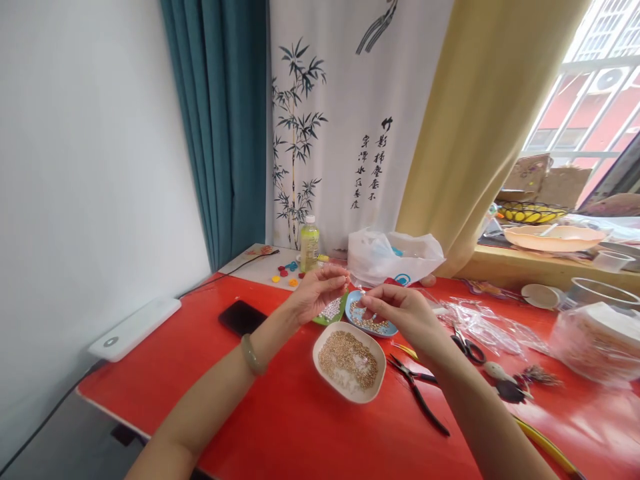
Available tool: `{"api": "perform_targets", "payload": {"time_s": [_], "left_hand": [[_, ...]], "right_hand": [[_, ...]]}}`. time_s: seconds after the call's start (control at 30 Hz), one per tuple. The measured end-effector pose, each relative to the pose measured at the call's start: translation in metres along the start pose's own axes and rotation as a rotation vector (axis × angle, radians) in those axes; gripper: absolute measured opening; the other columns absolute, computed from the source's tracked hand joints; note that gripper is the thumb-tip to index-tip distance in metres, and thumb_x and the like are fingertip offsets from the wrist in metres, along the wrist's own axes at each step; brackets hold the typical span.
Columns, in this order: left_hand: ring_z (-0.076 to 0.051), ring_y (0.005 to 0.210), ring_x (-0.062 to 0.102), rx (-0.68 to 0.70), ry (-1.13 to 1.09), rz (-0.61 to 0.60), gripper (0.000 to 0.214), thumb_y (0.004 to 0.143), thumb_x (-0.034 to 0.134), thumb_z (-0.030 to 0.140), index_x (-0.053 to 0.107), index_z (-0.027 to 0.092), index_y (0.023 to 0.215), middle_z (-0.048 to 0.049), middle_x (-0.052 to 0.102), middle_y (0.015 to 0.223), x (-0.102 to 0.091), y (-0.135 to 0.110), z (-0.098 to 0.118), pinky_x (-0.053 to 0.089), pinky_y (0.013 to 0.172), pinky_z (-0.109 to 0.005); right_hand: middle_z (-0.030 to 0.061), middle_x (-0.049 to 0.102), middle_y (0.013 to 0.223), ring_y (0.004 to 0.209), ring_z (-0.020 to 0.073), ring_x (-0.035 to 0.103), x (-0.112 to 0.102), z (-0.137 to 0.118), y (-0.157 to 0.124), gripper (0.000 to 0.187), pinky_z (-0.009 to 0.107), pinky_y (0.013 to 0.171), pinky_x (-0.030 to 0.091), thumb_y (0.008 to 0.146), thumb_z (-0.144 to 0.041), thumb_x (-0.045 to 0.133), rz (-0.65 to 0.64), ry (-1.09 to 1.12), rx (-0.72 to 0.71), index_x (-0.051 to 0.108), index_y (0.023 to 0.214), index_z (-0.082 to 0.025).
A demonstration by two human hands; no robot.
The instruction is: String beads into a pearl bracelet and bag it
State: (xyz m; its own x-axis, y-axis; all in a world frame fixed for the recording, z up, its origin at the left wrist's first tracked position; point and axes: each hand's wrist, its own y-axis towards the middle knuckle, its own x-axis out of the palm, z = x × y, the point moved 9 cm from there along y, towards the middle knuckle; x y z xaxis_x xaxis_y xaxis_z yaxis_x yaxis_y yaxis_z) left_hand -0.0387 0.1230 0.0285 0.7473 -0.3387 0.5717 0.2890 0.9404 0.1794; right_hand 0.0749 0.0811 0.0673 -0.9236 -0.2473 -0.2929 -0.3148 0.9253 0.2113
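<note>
My left hand (319, 295) is raised above the bowls with thumb and forefinger pinched together; what they hold is too small to make out. Facing it, my right hand (397, 307) pinches a small white bead-like piece (362, 291) at its fingertips. The two sets of fingertips are a short gap apart. Below them a white bowl (324, 381) holds many tiny gold and clear beads. Behind it are a blue dish (391, 330) of gold beads and a green dish (343, 311) of pale beads, both partly hidden by my hands.
Black-handled pliers (417, 393) and scissors (469, 347) lie on the red table (280, 413) at right, near clear plastic bags (480, 323). A phone (243, 318) lies at left. A bottle (310, 247) and white plastic bag (373, 257) stand behind. A power strip (135, 329) sits by the wall.
</note>
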Motion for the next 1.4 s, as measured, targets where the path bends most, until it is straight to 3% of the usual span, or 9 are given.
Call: {"api": "perform_targets", "payload": {"time_s": [1.13,1.27,1.4], "left_hand": [[-0.006,0.062,0.058,0.035,0.036,-0.055,0.015,0.056,0.074,0.013,0.063,0.009,0.066,-0.0001,0.063,0.066,0.007,-0.001,-0.002,0.046,0.064,-0.016],[-0.008,0.065,0.059,0.030,0.065,-0.049,0.023,0.056,0.074,0.015,0.064,0.011,0.077,-0.0013,0.064,0.070,0.006,-0.001,-0.001,0.046,0.067,-0.020],[-0.011,0.076,0.059,0.041,0.051,-0.067,0.034,0.062,0.072,0.023,0.062,0.013,0.093,-0.0065,0.064,0.092,0.004,0.001,0.002,0.047,0.071,-0.022]], "right_hand": [[0.0004,0.058,0.061,0.054,0.0094,0.049,0.005,0.013,0.003,0.022,0.023,0.053,0.038,0.070,-0.037,0.061,-0.029,-0.047,0.041,0.060,0.065,-0.015],[0.0003,0.059,0.061,0.054,0.0095,0.050,0.005,0.012,0.002,0.021,0.023,0.054,0.040,0.069,-0.036,0.062,-0.024,-0.031,0.042,0.061,0.065,-0.016],[0.0006,0.060,0.062,0.056,0.0098,0.052,0.003,0.011,0.004,0.020,0.023,0.055,0.041,0.069,-0.036,0.062,-0.011,-0.013,0.032,0.061,0.065,-0.016]]}}
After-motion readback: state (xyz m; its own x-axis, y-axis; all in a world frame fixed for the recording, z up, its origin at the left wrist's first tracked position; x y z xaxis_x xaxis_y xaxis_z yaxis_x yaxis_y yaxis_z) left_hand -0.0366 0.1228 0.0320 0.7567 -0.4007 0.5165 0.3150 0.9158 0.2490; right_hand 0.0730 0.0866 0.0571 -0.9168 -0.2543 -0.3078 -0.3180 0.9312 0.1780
